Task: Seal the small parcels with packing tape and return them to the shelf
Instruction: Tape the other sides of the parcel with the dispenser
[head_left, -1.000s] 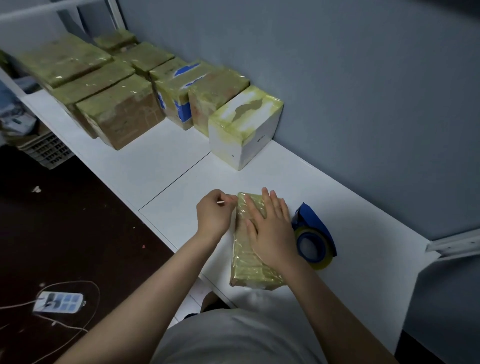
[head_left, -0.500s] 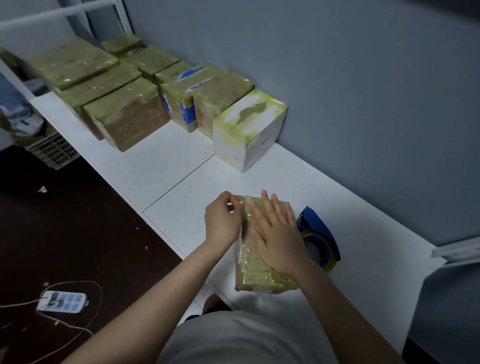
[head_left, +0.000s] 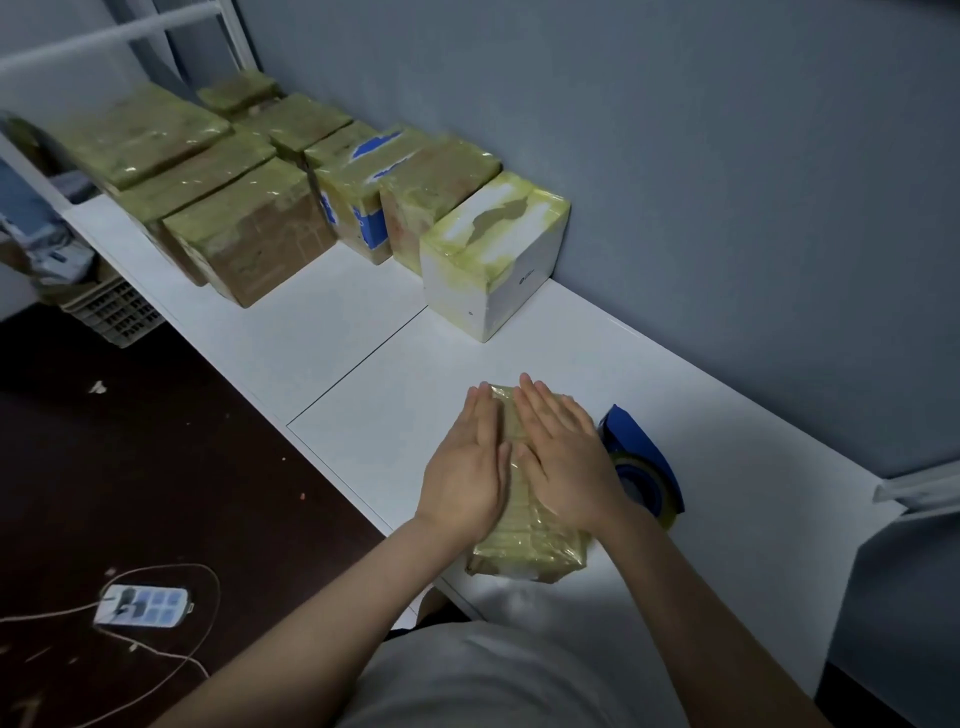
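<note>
A small parcel (head_left: 530, 551) wrapped in yellowish tape lies flat on the white shelf (head_left: 395, 410) in front of me. My left hand (head_left: 465, 467) lies flat along its left side with straight fingers. My right hand (head_left: 563, 457) presses flat on its top, fingers pointing away from me. A blue tape dispenser (head_left: 641, 462) with a roll of tape sits just right of the parcel, partly hidden by my right hand.
Several taped parcels stand in a row along the grey wall, the nearest a white box (head_left: 493, 254), then brown boxes (head_left: 249, 234). Left of the shelf on the dark floor lie a power strip (head_left: 143, 605) with cable and a plastic crate (head_left: 111, 312).
My left hand, curled at the parcel's far left corner, has opened and now lies flat against the parcel's left side. My right hand stays flat on top.
</note>
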